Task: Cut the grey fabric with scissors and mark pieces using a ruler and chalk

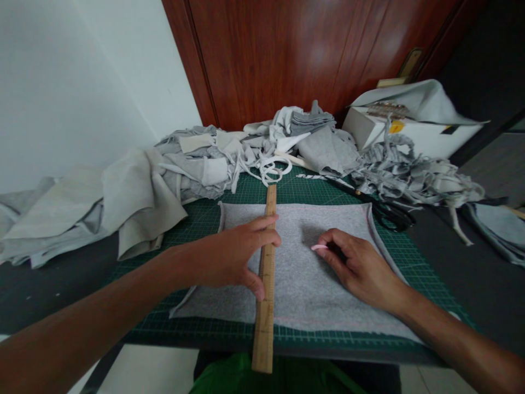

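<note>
A grey piece of fabric (303, 279) lies flat on a green cutting mat (241, 189). Across it, running away from me, is a wooden ruler (267, 273) whose near end juts past the table edge. My left hand (241, 249) holds the ruler down, with fingertips on its upper part and the thumb at its left edge lower down. To the right, my right hand (355, 268) pinches a thin pink piece of tailor's chalk (319, 247) just over the fabric. Faint pinkish lines show near the fabric's edges.
Heaped grey and white fabric scraps (205, 158) line the back and left of the table. Black-handled scissors (389, 213) lie right of the fabric, beside a tangle of grey strips (418, 175). A white box (422, 134) stands at back right, before a wooden door (287, 54).
</note>
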A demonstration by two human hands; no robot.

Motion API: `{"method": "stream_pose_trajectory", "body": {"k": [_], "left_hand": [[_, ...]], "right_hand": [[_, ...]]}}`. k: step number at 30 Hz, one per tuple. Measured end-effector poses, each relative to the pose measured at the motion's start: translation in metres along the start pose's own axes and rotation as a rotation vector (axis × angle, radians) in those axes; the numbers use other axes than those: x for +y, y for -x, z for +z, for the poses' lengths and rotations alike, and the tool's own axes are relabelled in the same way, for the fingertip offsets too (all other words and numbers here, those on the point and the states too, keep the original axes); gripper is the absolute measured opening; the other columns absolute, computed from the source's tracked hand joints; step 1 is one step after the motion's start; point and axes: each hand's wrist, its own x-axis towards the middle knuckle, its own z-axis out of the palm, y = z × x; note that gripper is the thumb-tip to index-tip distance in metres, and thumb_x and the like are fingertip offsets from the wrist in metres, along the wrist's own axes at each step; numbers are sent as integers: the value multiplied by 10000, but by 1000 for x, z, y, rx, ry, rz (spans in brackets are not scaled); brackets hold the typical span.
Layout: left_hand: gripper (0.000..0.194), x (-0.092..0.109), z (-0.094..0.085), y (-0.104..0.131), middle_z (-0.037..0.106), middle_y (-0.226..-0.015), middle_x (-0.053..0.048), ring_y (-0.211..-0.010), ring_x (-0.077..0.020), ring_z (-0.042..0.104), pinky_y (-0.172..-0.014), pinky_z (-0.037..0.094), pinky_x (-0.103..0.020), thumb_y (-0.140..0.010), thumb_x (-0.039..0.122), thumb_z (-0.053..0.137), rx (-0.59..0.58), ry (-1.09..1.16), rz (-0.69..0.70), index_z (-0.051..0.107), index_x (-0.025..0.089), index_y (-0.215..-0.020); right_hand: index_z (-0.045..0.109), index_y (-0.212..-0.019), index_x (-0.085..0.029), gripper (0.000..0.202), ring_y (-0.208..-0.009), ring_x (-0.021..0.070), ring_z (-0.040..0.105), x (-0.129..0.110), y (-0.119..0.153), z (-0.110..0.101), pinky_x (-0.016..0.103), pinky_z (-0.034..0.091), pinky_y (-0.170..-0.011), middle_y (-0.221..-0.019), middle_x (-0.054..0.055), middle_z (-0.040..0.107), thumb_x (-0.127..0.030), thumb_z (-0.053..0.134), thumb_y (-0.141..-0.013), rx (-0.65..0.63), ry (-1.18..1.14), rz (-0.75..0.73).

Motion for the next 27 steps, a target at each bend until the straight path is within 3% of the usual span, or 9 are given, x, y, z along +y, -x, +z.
{"method": "stream_pose_trajectory", "body": {"k": [5, 12, 21, 27], "left_hand": [[843, -3, 2, 0, 378, -1668, -213, -1593, -377, 272, -1269, 323, -511, -709, 636, 875, -20, -3, 18, 634, 159, -1360], [1137, -7, 5, 0, 293, -1704, -239, -1606, -373, 232, -1302, 238, -528, -693, 735, 830, -19, -18, -38, 463, 80, -1547], [1159, -9, 8, -1, 302, -1704, -228, -1605, -366, 238, -1308, 228, -507, -672, 757, 830, 11, -8, -20, 485, 75, -1543], [1110, -12, 9, -1, 316, -1708, -192, -1598, -384, 250, -1303, 243, -513, -639, 759, 847, 17, 15, -10, 548, 145, -1514]], "right_hand": [[591, -990, -208, 134, -747, 182, 630, 0, -1, 0, 310, 453, -681, -835, 17, 642, -282, 527, -1082, 6, 4, -6], [591, -990, -211, 135, -751, 182, 630, 0, 0, 0, 313, 460, -697, -839, 14, 639, -286, 532, -1084, 3, 5, 6], [597, -992, -214, 147, -750, 198, 640, -2, 0, -1, 328, 477, -702, -838, 23, 650, -309, 528, -1082, -3, 21, 13], [591, -995, -224, 140, -752, 208, 649, -2, 2, -2, 335, 488, -698, -840, 32, 665, -310, 522, -1081, 1, 52, 0]]}}
